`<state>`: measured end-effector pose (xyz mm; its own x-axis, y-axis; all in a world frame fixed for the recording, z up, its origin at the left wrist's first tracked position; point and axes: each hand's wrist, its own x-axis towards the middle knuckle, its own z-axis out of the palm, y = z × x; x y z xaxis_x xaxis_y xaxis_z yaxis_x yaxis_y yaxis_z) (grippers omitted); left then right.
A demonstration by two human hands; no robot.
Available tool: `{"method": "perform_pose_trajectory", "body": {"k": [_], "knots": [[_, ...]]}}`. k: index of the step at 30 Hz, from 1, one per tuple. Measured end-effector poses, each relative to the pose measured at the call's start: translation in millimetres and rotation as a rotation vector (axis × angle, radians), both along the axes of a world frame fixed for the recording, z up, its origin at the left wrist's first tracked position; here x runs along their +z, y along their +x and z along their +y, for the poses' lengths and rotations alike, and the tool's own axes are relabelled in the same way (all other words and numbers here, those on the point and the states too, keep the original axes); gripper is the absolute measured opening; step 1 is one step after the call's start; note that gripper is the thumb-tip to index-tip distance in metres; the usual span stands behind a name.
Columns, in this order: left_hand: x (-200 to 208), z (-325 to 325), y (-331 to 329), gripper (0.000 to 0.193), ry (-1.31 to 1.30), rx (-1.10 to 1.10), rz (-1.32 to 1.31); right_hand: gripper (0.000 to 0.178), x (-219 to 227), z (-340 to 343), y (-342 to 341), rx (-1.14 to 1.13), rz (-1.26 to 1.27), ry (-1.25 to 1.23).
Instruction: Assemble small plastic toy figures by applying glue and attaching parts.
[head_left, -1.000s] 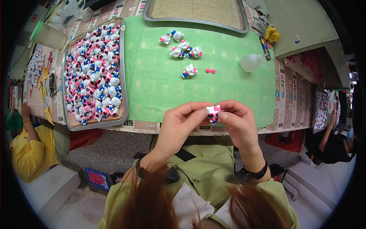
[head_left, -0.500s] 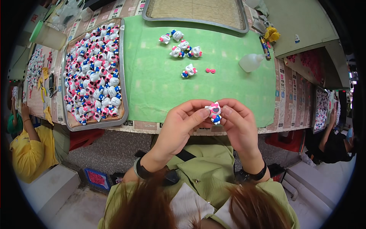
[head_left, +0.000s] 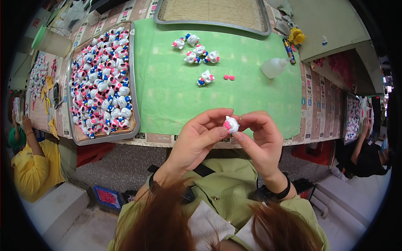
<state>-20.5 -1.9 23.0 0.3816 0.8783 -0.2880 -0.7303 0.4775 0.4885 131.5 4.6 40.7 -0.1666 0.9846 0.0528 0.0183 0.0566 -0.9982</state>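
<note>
Between my two hands, over the near edge of the green mat (head_left: 176, 100), is a small white cat figurine (head_left: 231, 124) with a pink bow. My left hand (head_left: 199, 136) pinches it from the left between thumb and fingers. My right hand (head_left: 261, 138) grips its right side with thumb and fingertips. The figurine's blue body is hidden. Farther off on the mat lie several similar figurines (head_left: 201, 54), and a single one (head_left: 205, 78) sits nearer. Beside that one is a pair of small pink glasses-shaped pieces (head_left: 229, 77).
On the left a metal tray (head_left: 133, 83) is heaped with figurines. Another metal tray (head_left: 213, 28) lies at the back. A translucent squeeze bottle (head_left: 273, 67) stands at the mat's right, near a yellow cloth (head_left: 296, 37). Other people work at the far left (head_left: 37, 167) and far right.
The figurine has been turned in my fingers: its dark-glassed face and blue body showed before, and now the white head and pink bow show. The view has shifted slightly.
</note>
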Motion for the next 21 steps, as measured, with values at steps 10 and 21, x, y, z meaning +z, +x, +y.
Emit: {"method": "perform_pose_trajectory", "body": {"k": [10, 21], "knots": [[0.5, 0.8, 0.1, 0.028, -0.085, -0.025, -0.112, 0.023, 2.2, 2.3, -0.9, -0.007, -0.146, 0.160], [-1.7, -3.7, 0.8, 0.026, 0.031, 0.019, 0.038, 0.019, -0.8, -2.5, 0.1, -0.044, -0.212, 0.300]]}}
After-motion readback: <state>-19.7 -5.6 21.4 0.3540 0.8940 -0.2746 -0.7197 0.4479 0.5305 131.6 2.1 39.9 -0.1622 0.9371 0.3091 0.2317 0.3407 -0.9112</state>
